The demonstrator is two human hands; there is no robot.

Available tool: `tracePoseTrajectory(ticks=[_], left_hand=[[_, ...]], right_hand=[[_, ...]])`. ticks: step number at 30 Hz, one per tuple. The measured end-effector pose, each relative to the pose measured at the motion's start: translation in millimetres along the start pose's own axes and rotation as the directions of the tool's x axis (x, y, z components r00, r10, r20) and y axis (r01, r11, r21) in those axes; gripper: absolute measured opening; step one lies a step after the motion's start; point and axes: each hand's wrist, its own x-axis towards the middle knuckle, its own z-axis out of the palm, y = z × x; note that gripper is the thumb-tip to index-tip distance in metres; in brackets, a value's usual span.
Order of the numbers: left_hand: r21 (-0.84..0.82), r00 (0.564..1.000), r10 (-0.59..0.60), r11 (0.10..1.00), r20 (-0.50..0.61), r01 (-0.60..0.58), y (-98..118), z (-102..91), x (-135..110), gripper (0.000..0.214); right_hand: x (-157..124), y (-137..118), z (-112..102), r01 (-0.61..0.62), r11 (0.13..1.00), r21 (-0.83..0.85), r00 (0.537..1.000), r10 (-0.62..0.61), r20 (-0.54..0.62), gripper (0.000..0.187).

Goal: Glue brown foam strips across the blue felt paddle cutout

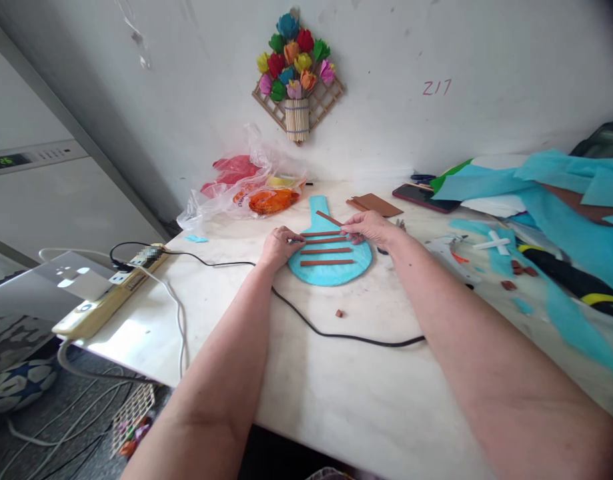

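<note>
A light blue paddle-shaped cutout (331, 272) lies flat on the white table (366, 393), its narrow handle pointing at the wall. Several thin brown strips (327, 251) lie across its round part, and one more slants on the handle. My left hand (280, 244) pinches the left end of the top strip. My right hand (369, 227) presses fingertips on that strip's right end. A small brown scrap (339, 313) sits on the table just in front of the cutout.
A black cable (336, 333) crosses the table from a power strip (109, 293) on the left edge. Plastic bags (246, 190), brown card pieces (377, 204) and a phone (420, 197) lie at the back. Blue paper sheets (561, 213) and tools crowd the right side. A paper-flower decoration (296, 73) hangs on the wall.
</note>
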Motion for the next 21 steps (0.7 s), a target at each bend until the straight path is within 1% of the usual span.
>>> tracePoseTrajectory(ticks=[3,7,10,13,17,21], left_hand=[[0.006,1.0,0.008,1.0,0.001,-0.008,0.3,0.6,0.7,0.014],[-0.015,0.998,0.058,0.998,-0.009,-0.058,0.4,-0.7,-0.5,0.011],[-0.059,0.998,0.06,0.996,-0.016,-0.061,2.1,-2.3,-2.4,0.01],[-0.105,0.999,0.032,0.994,-0.022,-0.034,4.9,-4.0,-4.2,0.01],[-0.202,0.999,0.0,0.979,-0.042,-0.009,4.7,-5.0,-5.1,0.014],[-0.345,0.999,-0.006,0.939,-0.046,-0.01,-0.5,-2.3,-3.9,0.021]], right_hand=[[-0.9,-0.2,-0.4,-0.002,1.0,-0.009,1.0,0.003,0.027,0.005],[-0.4,0.8,-1.3,0.013,1.0,0.023,0.999,-0.014,0.04,0.004],[0.5,1.7,-1.7,0.013,0.999,0.036,1.0,-0.014,0.013,0.006],[0.2,1.1,-1.6,-0.007,0.999,0.043,1.0,0.008,-0.03,0.007],[-3.2,-2.9,-0.8,-0.026,0.997,0.071,1.0,0.027,-0.016,0.008],[-7.2,-8.3,-1.1,-0.025,0.988,0.152,1.0,0.025,0.006,0.005]])
